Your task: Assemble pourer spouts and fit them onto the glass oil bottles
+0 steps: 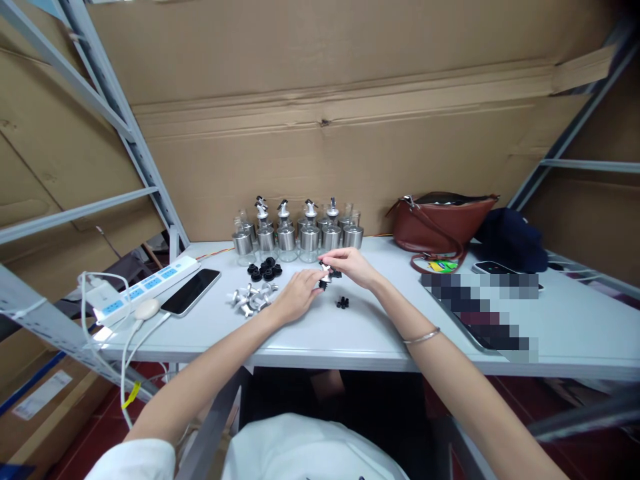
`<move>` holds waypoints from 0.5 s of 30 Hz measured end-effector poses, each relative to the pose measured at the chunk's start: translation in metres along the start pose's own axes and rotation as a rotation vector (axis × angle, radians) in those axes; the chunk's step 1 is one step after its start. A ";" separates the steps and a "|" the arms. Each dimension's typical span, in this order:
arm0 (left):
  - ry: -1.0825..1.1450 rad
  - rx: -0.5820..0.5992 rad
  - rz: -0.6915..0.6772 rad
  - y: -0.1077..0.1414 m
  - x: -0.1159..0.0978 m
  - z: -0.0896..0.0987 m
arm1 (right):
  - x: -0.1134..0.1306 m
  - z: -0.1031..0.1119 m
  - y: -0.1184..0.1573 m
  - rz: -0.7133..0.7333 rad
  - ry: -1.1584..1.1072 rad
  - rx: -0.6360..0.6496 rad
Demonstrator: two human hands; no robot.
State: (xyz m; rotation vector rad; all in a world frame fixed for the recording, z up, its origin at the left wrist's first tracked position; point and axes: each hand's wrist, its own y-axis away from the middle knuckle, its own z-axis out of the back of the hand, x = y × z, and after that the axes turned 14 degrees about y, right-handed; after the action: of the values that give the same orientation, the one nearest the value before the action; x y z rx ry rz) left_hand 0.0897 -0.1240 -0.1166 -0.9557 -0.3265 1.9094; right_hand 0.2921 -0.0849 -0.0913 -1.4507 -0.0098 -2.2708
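Note:
In front of the bottles, my left hand [301,294] and my right hand [353,266] meet over one small bottle pourer [327,277], silver with black parts. My left fingers grip its lower body and my right fingers pinch it near the top. The fingers partly hide it. Left of my hands lie a heap of silver pourer spouts [252,299] and a cluster of black stoppers [265,269]. Several tiny black caps [343,303] rest just below my right hand.
Glass bottles with steel sleeves [309,238] stand in rows at the back, some topped with pourers. A power strip [147,290] and a phone [191,292] lie left. A brown handbag [445,223], a dark cap [513,239] and a blurred-out flat device are right.

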 end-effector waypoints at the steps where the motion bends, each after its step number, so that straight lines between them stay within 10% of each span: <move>1: -0.006 -0.004 0.003 0.000 0.000 0.000 | 0.000 0.000 0.000 -0.002 -0.004 -0.003; 15: 0.046 -0.036 0.003 0.001 -0.006 0.002 | 0.001 -0.001 0.000 -0.010 0.009 0.028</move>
State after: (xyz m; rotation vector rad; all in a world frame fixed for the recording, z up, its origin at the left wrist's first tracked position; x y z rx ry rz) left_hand 0.0894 -0.1290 -0.1130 -1.0224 -0.3333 1.8870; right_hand 0.2908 -0.0860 -0.0907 -1.4291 -0.0457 -2.2764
